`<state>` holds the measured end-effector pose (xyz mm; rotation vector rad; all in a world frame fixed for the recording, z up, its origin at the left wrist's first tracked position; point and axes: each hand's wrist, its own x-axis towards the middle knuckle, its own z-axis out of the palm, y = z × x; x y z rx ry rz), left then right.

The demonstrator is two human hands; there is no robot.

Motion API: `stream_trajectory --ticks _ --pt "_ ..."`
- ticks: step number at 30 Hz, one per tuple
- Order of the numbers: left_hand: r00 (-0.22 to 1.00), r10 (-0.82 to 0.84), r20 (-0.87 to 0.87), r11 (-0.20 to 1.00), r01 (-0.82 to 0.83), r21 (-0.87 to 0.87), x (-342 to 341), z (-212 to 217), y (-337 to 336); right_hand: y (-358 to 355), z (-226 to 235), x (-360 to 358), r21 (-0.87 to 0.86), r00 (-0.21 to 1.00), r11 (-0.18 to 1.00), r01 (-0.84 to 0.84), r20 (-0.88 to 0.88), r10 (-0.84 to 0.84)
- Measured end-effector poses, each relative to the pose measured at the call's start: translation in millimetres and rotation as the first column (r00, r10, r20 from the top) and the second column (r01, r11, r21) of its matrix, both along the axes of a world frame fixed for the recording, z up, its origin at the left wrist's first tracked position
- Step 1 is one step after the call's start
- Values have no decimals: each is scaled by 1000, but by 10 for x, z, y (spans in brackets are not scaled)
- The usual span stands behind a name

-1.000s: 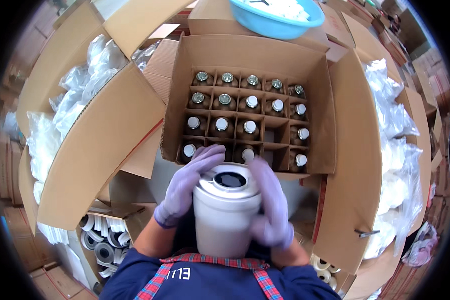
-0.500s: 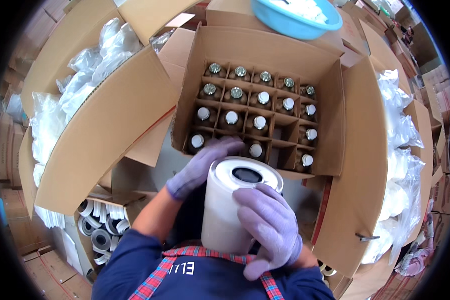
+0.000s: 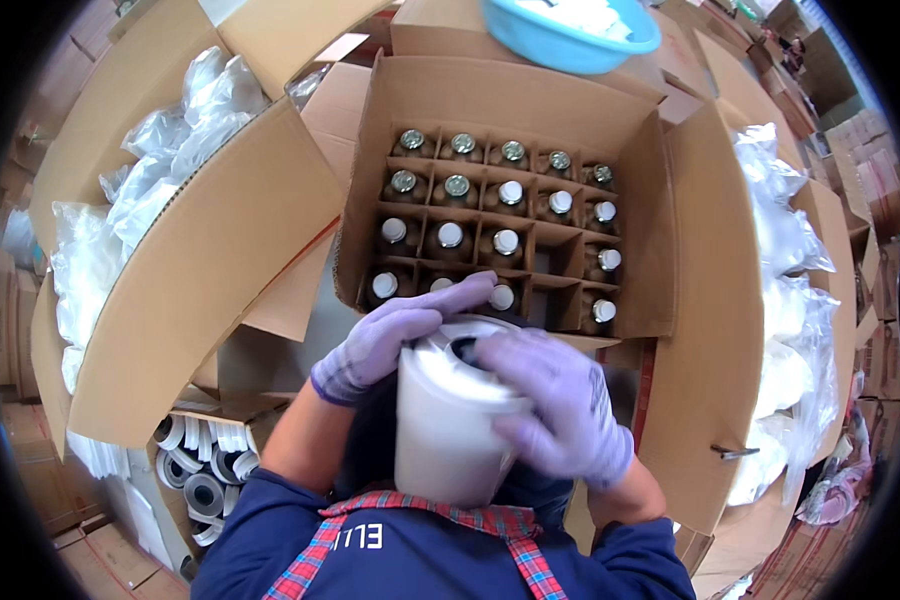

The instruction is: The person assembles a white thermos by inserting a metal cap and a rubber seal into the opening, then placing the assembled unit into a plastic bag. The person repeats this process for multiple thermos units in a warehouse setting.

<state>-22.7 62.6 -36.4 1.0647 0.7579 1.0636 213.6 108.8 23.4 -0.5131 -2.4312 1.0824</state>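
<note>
A: While both gloves sit on it, where's the roll exactly?

B: White roll stands upright at 6 o'clock of the frame, against the person's chest, just below the near edge of the bottle carton. Dark core hole at its top.

A: Left hand?

B: Left hand, purple glove, lies across the roll's top rim from 10 o'clock, fingers stretched flat toward 2 o'clock, the tips reaching over the carton's near row. Not curled shut; pressing on the roll rather than clamping it.

A: Right hand?

B: Right hand, same glove, wraps the roll's upper side at 3 o'clock, fingers bent over the top edge toward the core hole. Gripping the roll.

A: Carton contents?

B: Brown bottles in a divider grid, upper rows with metal caps, lower ones with white caps. A few cells at 4 o'clock of the grid look empty.

A: Around it?

B: Blue basin at 12 o'clock. Big box with clear plastic bags at 10 o'clock, another bag-filled box at 3 o'clock. Small box of tape rolls at 8 o'clock.
</note>
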Motion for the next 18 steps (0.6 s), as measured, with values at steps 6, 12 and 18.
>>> stream_trajectory --ticks 6,12,18 --pt "986 77 150 741 44 -670 649 -61 -829 -978 601 237 194 972 962 -194 -98 216" --pt "765 380 -520 924 -289 251 976 -132 -1436 -1496 342 1192 226 935 947 230 217 -279" --pt "871 143 -470 989 -115 89 733 -15 -1402 -808 602 2229 902 453 314 295 157 -878"
